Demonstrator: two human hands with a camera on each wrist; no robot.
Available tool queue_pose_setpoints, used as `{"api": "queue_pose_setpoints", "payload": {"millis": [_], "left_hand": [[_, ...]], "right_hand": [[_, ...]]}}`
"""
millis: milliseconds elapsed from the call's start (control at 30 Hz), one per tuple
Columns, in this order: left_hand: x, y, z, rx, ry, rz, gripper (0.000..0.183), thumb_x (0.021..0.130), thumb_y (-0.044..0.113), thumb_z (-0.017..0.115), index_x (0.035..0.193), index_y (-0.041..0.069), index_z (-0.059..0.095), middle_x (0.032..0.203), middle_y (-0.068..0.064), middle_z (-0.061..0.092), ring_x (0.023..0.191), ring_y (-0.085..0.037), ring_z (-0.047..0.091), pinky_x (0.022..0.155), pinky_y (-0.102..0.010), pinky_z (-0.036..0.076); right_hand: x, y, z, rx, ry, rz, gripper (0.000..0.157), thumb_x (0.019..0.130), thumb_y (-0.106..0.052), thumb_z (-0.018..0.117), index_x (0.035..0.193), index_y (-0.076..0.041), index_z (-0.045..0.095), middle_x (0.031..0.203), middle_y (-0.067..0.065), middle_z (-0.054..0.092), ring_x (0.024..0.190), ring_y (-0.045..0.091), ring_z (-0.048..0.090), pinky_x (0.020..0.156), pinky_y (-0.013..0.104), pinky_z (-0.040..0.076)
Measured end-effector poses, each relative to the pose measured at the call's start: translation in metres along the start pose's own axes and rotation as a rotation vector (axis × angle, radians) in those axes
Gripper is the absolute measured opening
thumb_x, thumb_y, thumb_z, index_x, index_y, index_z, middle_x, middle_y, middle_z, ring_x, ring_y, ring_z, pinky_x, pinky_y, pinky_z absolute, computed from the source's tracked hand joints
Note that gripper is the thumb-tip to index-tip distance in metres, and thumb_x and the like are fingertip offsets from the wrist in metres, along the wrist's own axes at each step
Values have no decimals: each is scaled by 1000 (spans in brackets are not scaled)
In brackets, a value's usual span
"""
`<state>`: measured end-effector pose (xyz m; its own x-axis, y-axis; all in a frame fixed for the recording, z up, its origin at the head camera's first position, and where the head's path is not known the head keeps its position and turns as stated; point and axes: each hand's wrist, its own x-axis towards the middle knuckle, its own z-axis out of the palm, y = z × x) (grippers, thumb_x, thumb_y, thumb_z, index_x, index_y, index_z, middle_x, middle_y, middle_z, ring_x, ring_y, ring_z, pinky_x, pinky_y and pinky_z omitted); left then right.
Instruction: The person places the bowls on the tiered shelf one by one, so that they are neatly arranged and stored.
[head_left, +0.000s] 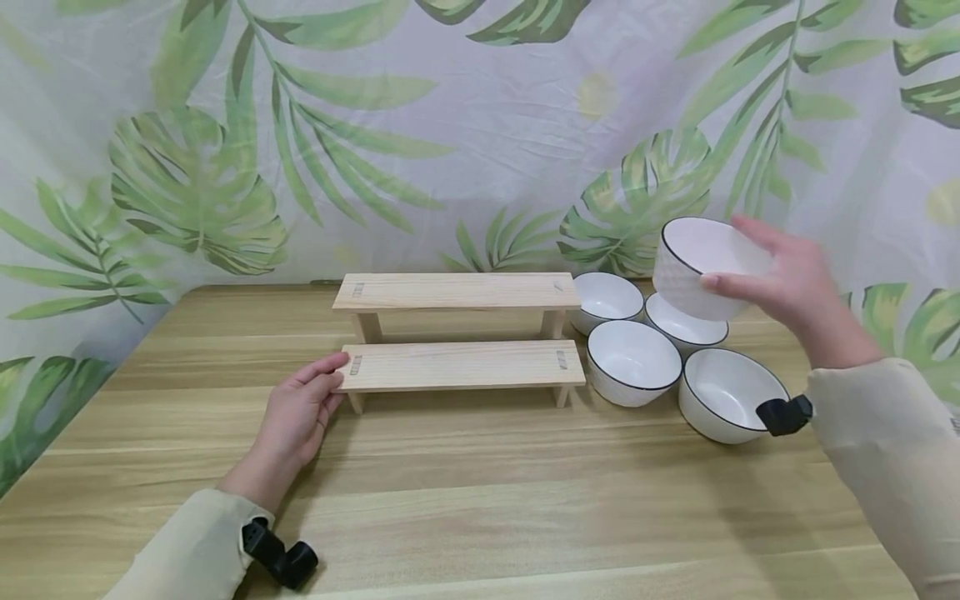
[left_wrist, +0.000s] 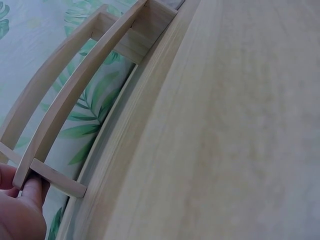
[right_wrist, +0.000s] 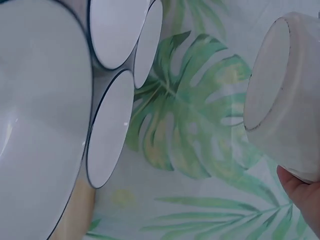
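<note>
**At the right side of the wooden table (head_left: 487, 500), one white bowl (head_left: 705, 254) is in the air, gripped by the right hand (head_left: 787, 279)**

Below and near this bowl, four others stand on the table with their mouths upward: the back left bowl (head_left: 607, 298), the back right bowl (head_left: 684, 323), the front left bowl (head_left: 633, 357) and the front right bowl (head_left: 731, 387). In each one, the plain white inside is visible. They stand close together; whether all of them touch, I cannot tell. A black wrist camera (head_left: 783, 415) partly covers the front right bowl in the head view.

The gripped bowl is somewhat tilted, with a thin dark line along its rim and a lightly patterned outer wall. The right wrist view shows its round base, with small dark marks at the edge. The right hand is spread rather wide around its right side, with the thumb on the near wall.

To the left of the bowls is a pale wooden stand (head_left: 457, 367) with two levels, the upper board behind the lower one. At the left end of the lower board, the left hand (head_left: 300, 408) is nearly closed and pinches the wood between thumb and fingers.

The table has a light brown grain. Behind it hangs a whitish cloth (head_left: 517, 133), slightly wrinkled, printed with green leaves. Both sleeves (head_left: 885, 450) are beige.
</note>
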<state>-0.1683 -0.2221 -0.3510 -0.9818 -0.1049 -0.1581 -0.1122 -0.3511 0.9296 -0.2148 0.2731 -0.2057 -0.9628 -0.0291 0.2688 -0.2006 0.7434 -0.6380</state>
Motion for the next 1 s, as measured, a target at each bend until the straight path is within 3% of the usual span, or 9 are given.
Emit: {"api": "queue_pose_setpoints", "payload": {"millis": [367, 700, 1000], "left_hand": [[0, 0, 0, 27, 18, -25, 35, 93, -1, 45, 98, 21, 71, 149, -11, 25, 100, 1, 54, 85, -13, 45], [0, -1, 0, 25, 22, -25, 33, 93, -1, 45, 103, 18, 70, 148, -12, 26, 98, 2, 55, 84, -13, 46], [1, -2, 1, 15, 17, -6, 33, 93, -1, 46, 97, 21, 71, 146, -11, 28, 98, 2, 56, 85, -13, 46]], "right_hand": [[9, -32, 9, -1, -42, -82, 81, 72, -29, 75, 142, -13, 38, 146, 14, 34, 134, 33, 31, 105, 53, 26], [13, -61, 24, -13, -63, -161, 80, 69, -31, 76, 139, -13, 43, 141, 13, 42, 127, 32, 39, 97, 50, 34], [16, -81, 39, 49, -101, -213, 78, 68, -30, 78, 137, -11, 46, 141, 9, 43, 132, 26, 35, 106, 46, 30]]}}
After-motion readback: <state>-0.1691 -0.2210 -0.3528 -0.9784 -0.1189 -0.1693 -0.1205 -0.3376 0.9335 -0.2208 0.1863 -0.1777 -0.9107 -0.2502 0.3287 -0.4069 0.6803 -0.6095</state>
